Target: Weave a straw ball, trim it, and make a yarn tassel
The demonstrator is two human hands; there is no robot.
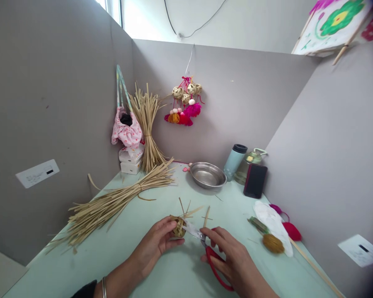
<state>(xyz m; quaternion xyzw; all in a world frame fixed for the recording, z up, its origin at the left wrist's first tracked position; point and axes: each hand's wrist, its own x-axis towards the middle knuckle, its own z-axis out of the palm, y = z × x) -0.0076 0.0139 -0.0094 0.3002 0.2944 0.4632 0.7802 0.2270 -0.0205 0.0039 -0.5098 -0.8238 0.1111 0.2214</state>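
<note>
My left hand [155,244] is closed round a small woven straw ball [179,227] with loose strip ends sticking up from it. My right hand [231,258] grips red-handled scissors [205,246], fingers through the loops. The blades point left and reach the ball's right side. Both hands are low over the pale green table [174,273], near its front.
A tied bundle of straw strips [112,205] lies at the left, another stands in the corner [147,128]. A steel bowl [207,174], a flask [234,162], a phone [255,180], tassels and a white cloth [272,223] are at the right. Grey partition walls enclose the desk.
</note>
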